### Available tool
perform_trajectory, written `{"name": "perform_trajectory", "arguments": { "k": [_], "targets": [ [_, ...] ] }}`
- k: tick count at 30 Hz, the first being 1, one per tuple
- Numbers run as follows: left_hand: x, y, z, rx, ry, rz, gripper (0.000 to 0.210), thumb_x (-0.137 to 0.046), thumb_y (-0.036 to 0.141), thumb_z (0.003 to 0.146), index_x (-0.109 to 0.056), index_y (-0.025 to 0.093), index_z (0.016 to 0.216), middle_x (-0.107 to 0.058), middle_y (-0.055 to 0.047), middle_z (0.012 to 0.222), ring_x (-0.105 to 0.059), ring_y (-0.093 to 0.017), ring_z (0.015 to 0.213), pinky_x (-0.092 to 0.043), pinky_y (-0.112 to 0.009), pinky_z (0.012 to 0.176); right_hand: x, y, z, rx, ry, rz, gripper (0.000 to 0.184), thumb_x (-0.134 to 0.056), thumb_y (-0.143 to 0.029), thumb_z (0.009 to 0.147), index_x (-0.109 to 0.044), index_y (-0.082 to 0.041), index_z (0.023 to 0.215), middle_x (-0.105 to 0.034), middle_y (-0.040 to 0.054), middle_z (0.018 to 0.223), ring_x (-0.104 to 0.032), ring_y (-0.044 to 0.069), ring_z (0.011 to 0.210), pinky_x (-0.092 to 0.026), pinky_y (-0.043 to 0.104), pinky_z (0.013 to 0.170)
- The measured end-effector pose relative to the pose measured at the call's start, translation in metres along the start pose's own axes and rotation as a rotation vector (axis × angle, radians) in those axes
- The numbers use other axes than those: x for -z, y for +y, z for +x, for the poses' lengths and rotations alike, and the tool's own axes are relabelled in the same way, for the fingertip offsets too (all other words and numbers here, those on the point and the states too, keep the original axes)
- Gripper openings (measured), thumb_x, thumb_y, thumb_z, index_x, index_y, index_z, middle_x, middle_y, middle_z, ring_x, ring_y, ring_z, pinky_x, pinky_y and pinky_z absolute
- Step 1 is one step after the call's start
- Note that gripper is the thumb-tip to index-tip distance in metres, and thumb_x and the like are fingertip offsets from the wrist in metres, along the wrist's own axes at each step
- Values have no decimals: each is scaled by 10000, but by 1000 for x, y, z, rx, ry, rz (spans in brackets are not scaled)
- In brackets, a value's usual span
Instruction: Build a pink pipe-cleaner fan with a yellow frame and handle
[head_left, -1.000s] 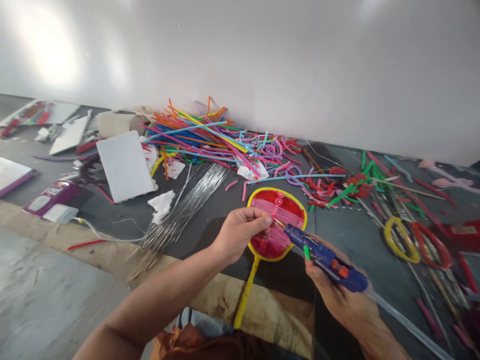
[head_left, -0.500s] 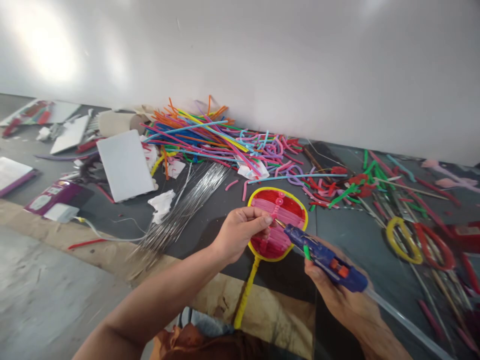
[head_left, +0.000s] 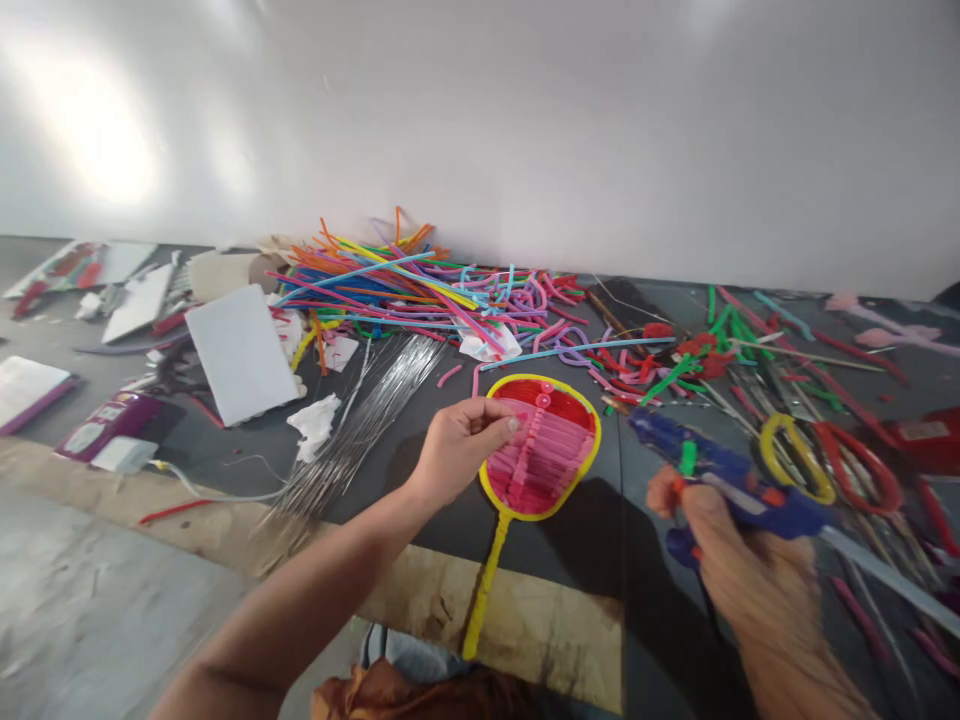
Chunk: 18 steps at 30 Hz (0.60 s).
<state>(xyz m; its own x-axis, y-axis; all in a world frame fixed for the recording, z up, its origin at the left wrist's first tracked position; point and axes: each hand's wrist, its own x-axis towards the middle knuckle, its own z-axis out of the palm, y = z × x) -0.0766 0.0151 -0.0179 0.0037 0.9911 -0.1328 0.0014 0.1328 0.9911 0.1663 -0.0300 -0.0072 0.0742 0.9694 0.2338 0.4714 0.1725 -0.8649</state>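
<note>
While your right hand [head_left: 757,565] grips the blue plastic glue gun [head_left: 727,468], your left hand [head_left: 459,450], fingertips pinched, contents indiscernible, overlaps the round, yellow-rimmed, pink-and-red fan [head_left: 559,440] at the dark tabletop's [head_left: 397,490] front.

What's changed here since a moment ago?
The right hand has swung the blue plastic glue gun rightward, away from the round red-and-pink paddle with a yellow rim. The left hand has eased slightly left, uncovering more of the paddle's pink middle. The right hand kept its grip; the paddle and the heap of coloured fuzzy stems stayed put.
</note>
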Motion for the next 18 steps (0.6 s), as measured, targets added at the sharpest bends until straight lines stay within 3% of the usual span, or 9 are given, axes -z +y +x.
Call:
{"name": "perform_trajectory", "arguments": {
  "k": [5, 8, 12, 18],
  "targets": [
    [4, 0, 23, -583, -65, 749, 114, -605, 182, 840, -716, 202, 828, -696, -16, 832, -624, -130, 791, -481, -261, 756, 8, -18, 6, -142, 164, 112, 316, -532, -379, 877, -587, -218, 610, -594, -6, 624, -563, 158, 608, -455, 286, 635],
    [2, -8, 35, -856, -76, 1024, 128, -592, 214, 871, -718, 206, 850, -678, -26, 832, -586, -147, 792, -475, -281, 759, 8, -23, 7, -157, 214, 143, 280, -543, -356, 860, -589, -228, 615, -597, -25, 625, -549, 145, 605, -438, 273, 638],
    [-2, -16, 41, -1007, -129, 1188, 139, -572, 209, 885, -707, 200, 853, -675, -35, 836, -545, -164, 797, -467, -285, 723, 7, -21, 7, -226, 226, 178, 252, -574, -349, 837, -610, -238, 614, -609, -34, 622, -545, 140, 592, -434, 268, 620],
    [-2, -18, 40, -1069, -131, 1336, 138, -552, 181, 889, -685, 204, 864, -675, -28, 829, -519, -164, 778, -435, -290, 692, 5, -21, 7, -242, 297, 275, 213, -618, -371, 822, -626, -260, 641, -623, -45, 636, -568, 149, 627, -436, 283, 674]
  ]
}}
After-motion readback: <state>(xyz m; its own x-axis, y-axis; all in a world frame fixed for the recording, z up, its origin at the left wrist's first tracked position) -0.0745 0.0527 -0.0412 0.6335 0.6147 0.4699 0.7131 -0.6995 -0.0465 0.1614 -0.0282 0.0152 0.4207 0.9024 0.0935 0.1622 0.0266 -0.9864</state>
